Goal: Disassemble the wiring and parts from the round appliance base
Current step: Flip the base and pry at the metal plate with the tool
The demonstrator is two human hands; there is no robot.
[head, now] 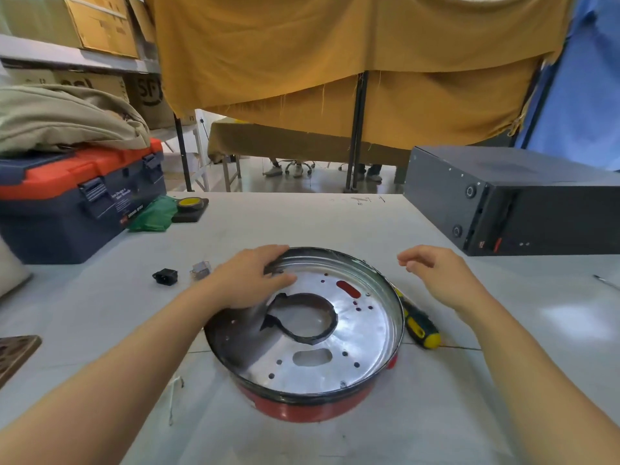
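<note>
The round appliance base (355,333) lies in the middle of the white table, red outside, with a shiny metal plate inside and a dark ring (318,332) around its central hole. My left hand (248,280) grips the base's far left rim, thumb inside and fingers over the edge. My right hand (436,276) hovers to the right of the base, fingers loosely curled, holding nothing. A black power socket (165,276) and a small metal part (200,270) lie on the table left of the base.
A yellow and black screwdriver (419,322) lies against the base's right side. A blue and orange toolbox (77,203) stands at the far left, a black metal box (510,203) at the far right. A green bag (152,214) and yellow tape (189,205) lie by the toolbox.
</note>
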